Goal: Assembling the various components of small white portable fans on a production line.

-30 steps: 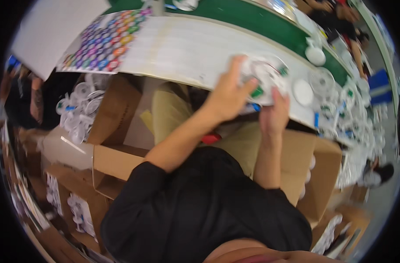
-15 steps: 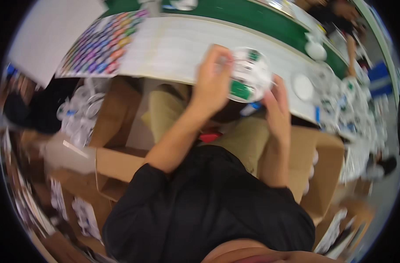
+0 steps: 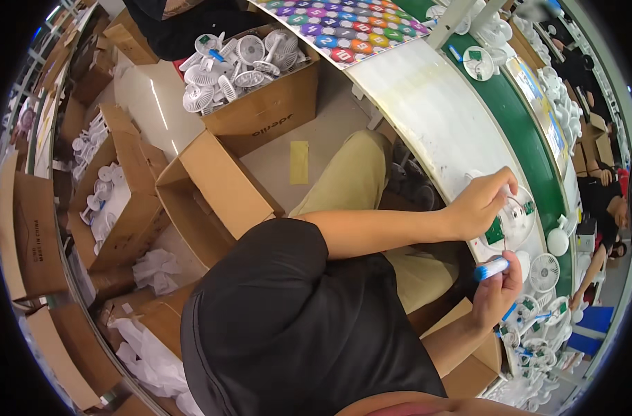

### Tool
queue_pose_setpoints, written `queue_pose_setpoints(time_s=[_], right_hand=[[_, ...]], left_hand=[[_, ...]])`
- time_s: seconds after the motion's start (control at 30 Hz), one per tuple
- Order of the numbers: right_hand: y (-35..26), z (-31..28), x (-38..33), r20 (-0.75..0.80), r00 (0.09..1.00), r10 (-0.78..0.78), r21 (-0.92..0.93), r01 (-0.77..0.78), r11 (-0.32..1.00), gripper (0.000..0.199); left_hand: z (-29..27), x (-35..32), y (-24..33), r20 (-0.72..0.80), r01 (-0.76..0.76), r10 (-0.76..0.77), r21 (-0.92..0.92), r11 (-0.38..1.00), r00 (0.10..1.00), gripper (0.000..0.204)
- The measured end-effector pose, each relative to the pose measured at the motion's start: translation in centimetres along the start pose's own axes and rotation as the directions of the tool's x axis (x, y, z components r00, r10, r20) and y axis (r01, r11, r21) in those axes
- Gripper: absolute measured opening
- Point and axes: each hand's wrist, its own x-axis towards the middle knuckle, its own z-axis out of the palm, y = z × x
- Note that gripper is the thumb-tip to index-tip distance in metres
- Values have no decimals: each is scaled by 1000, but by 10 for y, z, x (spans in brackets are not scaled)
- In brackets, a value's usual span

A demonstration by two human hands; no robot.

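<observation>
Head view: left hand [image 3: 479, 204] is gripping a white round fan part [image 3: 513, 220] on the white bench [image 3: 440, 118]; right hand [image 3: 497, 291] is closing around a blue-tipped tool [image 3: 491, 268].

Fan shell [image 3: 517, 215]: smooth white plastic, slightly glossy, with a green circuit board [image 3: 495, 231]; tool [image 3: 491, 268]: blue-and-white plastic; table [image 3: 440, 118]: smooth glossy white top, matt green belt [image 3: 517, 111]; boxes [image 3: 212, 194]: matt brown cardboard; shirt [image 3: 295, 333]: matt black cloth.

Bright even light, fisheye-bent edges, sharp centre
</observation>
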Motion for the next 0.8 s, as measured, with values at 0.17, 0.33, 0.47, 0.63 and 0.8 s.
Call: queue_pose_setpoints(time_s=[0.17, 0.33, 0.47, 0.63, 0.8], right_hand=[[-4, -3, 19, -213, 973, -84, -138, 55, 989, 31], [-7, 16, 35, -525, 823, -216, -420, -31, 907, 24], [-14, 28, 41, -512, 821, -254, -506, -49, 861, 20], [-17, 25, 44, -518, 828, -214, -455, -55, 889, 16], [-14, 22, 45, -533, 826, -181, -198, 86, 976, 16]], left_hand=[[4, -7, -3, 39, 18, -15, -95, 995, 999, 19], [1, -2, 4, 28, -95, 95, -12, 995, 995, 20], [-2, 3, 4, 66, -77, 70, 112, 991, 995, 18], [1, 10, -5, 75, -69, 54, 213, 975, 996, 19], [10, 10, -7, 57, -71, 62, 165, 984, 996, 26]])
